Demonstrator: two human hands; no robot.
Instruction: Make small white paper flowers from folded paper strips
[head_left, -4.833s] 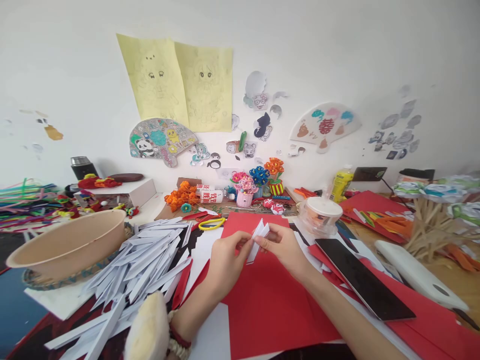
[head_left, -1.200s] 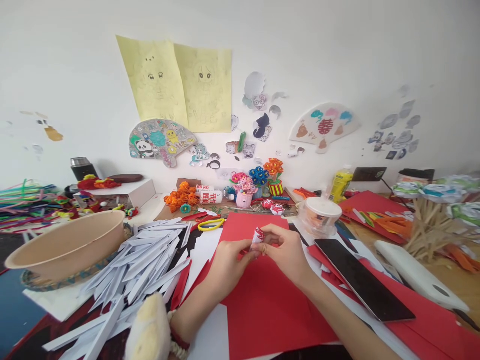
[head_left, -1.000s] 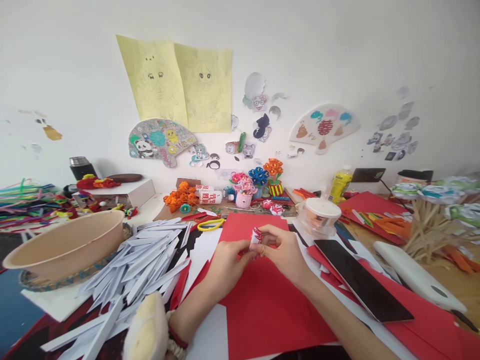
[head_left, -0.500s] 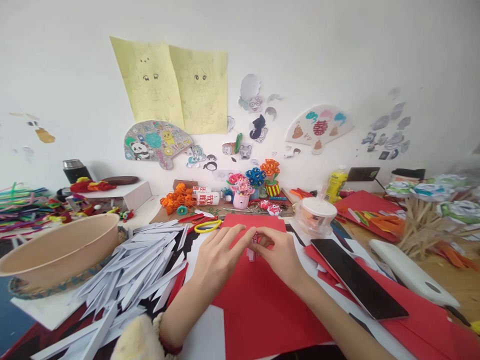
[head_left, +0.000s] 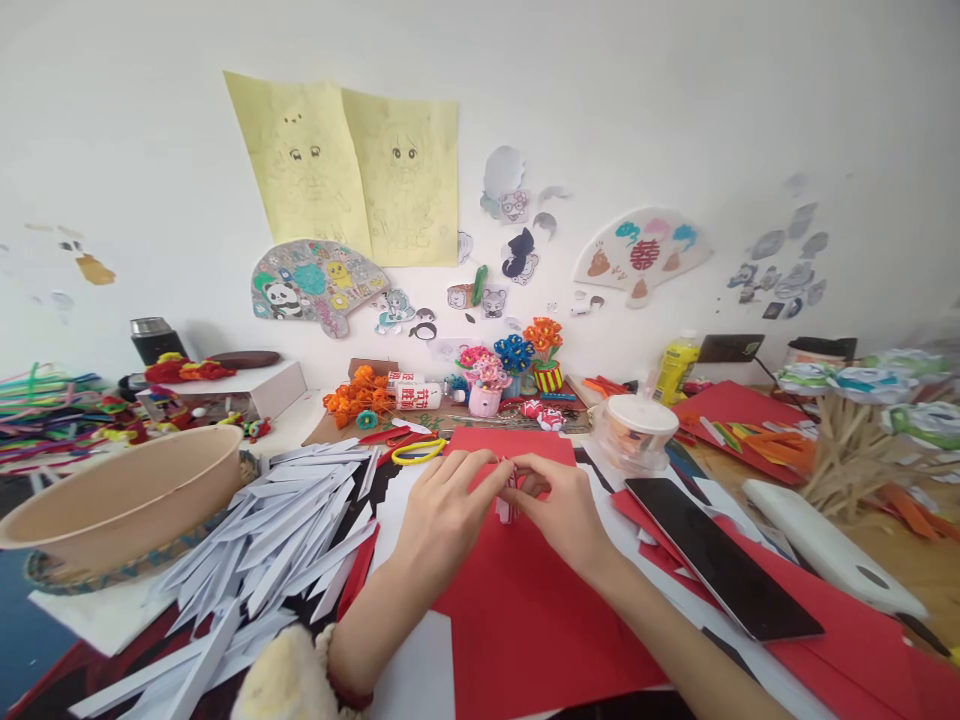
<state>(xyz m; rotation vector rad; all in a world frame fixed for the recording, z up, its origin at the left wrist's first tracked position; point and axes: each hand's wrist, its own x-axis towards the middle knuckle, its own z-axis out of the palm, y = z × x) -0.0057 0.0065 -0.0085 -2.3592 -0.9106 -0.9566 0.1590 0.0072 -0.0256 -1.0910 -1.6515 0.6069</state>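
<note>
Folded paper piece [head_left: 506, 510]: small, white with red marks, upright between the fingertips, above the upper half of the red sheet [head_left: 547, 630]; whether its lower end touches the sheet I cannot tell.
Right hand [head_left: 561, 505]: nearly closed, over the red sheet's right half – thumb and forefinger pinch the piece from the right, the other fingers curled in behind.
Left hand [head_left: 444, 508]: half open, back turned up, over the red sheet's left edge; the fingers are loosely bent, the forefinger's tip at the top of the piece. The thumb is hidden, so I cannot tell whether this hand grips or only touches.
White paper [head_left: 420, 655]: just beside the red sheet's left edge, partly under the left forearm.
Yellow-handled scissors [head_left: 417, 452]: near the red sheet's upper left corner.
Paper strips [head_left: 289, 530]: a loose heap of folded white lengths, left of the red sheet.
Basin [head_left: 127, 495]: pinkish, farther left of the red sheet, past the strips.
Phone [head_left: 724, 560]: dark screen up, slantwise to the right of the red sheet, lying on more red paper [head_left: 847, 650].
Lidded tub [head_left: 637, 425]: near the red sheet's upper right corner.
Craft flowers [head_left: 514, 358]: pink, blue and orange bunches – beyond the red sheet's far edge.
</note>
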